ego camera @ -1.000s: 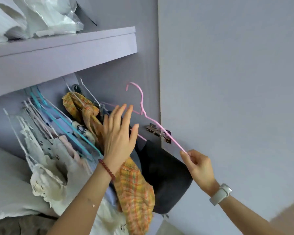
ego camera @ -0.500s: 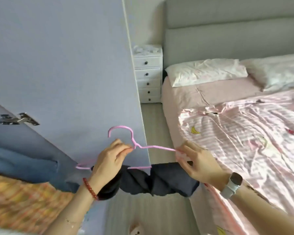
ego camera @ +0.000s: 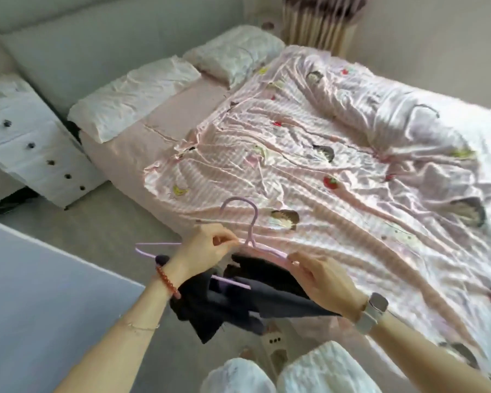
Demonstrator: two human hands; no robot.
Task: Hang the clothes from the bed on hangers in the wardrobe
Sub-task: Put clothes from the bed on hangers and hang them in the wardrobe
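A pink wire hanger (ego camera: 248, 222) is held in front of me over the near edge of the bed (ego camera: 338, 171). My left hand (ego camera: 204, 251) pinches its top bar just left of the hook's neck. Its right shoulder is gripped by my right hand (ego camera: 321, 279). A dark navy garment (ego camera: 238, 304) droops from the hanger's lower bar beneath both hands, bunched and folded. The bed's pink striped duvet shows fruit prints and no other loose clothes that I can make out.
The lilac wardrobe door (ego camera: 40, 293) stands at the lower left. A white bedside drawer unit (ego camera: 31, 143) sits left of the bed, with two pillows (ego camera: 142, 92) at the grey headboard. Grey floor (ego camera: 102, 222) runs between bed and wardrobe. My legs in white trousers (ego camera: 281, 373) show below.
I have turned from the wardrobe rail to the bed. The pink hanger with the dark garment came off the rail side and is now held in both hands over the bed's edge.
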